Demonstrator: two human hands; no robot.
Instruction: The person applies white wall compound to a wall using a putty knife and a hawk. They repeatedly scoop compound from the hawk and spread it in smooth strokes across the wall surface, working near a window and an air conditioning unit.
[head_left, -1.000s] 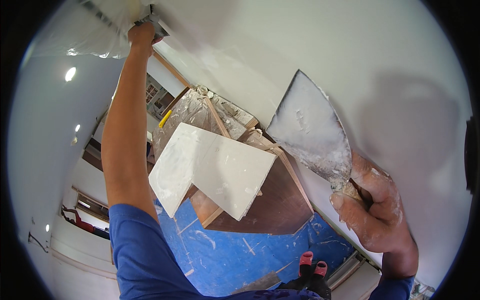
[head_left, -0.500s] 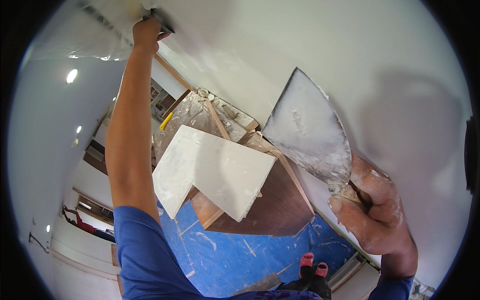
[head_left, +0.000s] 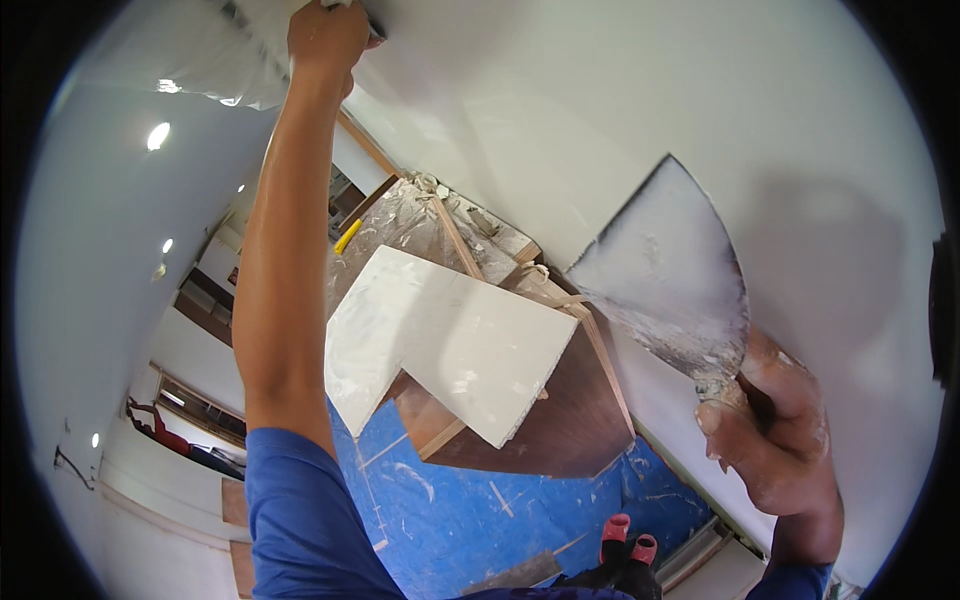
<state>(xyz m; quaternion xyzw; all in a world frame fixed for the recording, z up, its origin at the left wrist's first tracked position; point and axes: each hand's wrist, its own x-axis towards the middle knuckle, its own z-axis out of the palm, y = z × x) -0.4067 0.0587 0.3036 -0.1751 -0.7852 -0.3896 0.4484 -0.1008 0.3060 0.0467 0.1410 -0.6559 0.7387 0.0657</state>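
My right hand (head_left: pixel 785 440), smeared with white, grips a wide putty knife (head_left: pixel 672 275) by its handle. The broad, flared blade points up and to the left, coated in white filler, in front of the pale wall (head_left: pixel 560 110). My left arm stretches far up to the picture's top edge. There my left hand (head_left: pixel 328 50) is closed round a dark-bladed scraper (head_left: pixel 376 30) close to the wall. Most of that scraper is hidden by the hand or cut off by the frame.
Below lies a notched white board (head_left: pixel 470 345) on a brown wooden box (head_left: pixel 540 440). Behind it are plastic sheeting, wood strips and a yellow-handled tool (head_left: pixel 348 236). Blue sheeting (head_left: pixel 440 520) covers the floor by my pink shoes (head_left: pixel 615 527). Another person (head_left: pixel 165 435) is far left.
My left hand has moved up and slightly right along the wall with the scraper. My right hand and the putty knife have shifted right and a little down; the view has shifted slightly too.
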